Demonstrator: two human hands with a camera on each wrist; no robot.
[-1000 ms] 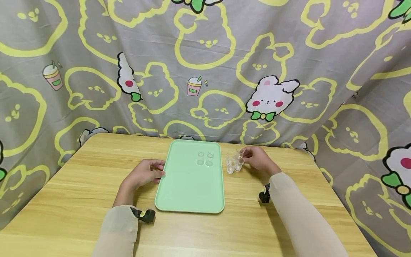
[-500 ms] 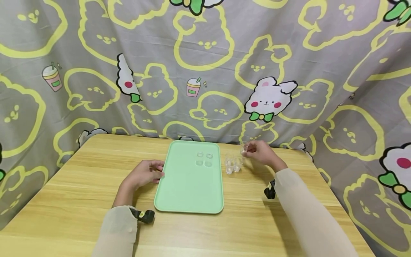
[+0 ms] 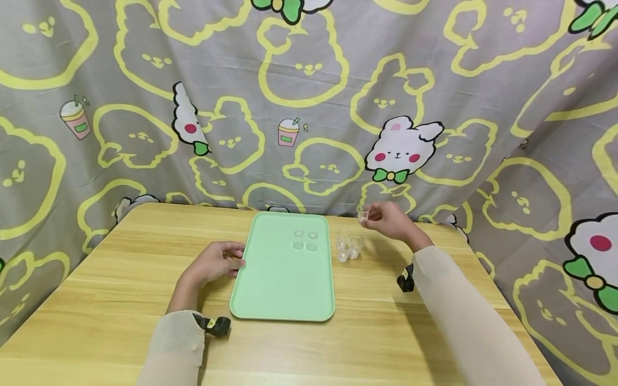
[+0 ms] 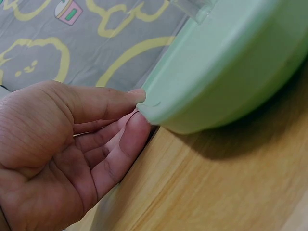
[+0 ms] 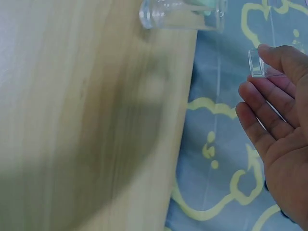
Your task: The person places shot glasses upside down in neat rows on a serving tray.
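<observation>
On the wooden table lies a light green tray [image 3: 275, 287]. My left hand [image 3: 210, 262] pinches its left rim between thumb and fingers, as the left wrist view shows closely at the tray edge [image 4: 192, 91]. Up in the air, right of the tray near the back edge, my right hand [image 3: 392, 221] holds a small clear shot glass [image 3: 363, 215] between thumb and forefinger. In the right wrist view the glass base [image 5: 257, 67] sticks out past the thumb. Several like glasses [image 3: 355, 248] stand clustered beside the tray's right rim. Several more [image 3: 298, 245] stand in its far right part.
The wooden table [image 3: 381, 338] ends at a grey curtain [image 3: 333, 118] with yellow cartoon outlines, which hangs behind it and on both sides. Part of a glass [image 5: 183, 13] shows at the top of the right wrist view, close to my right hand.
My right hand has lifted one shot glass out of the cluster, up and away from the table. The left hand has stayed at the tray rim.
</observation>
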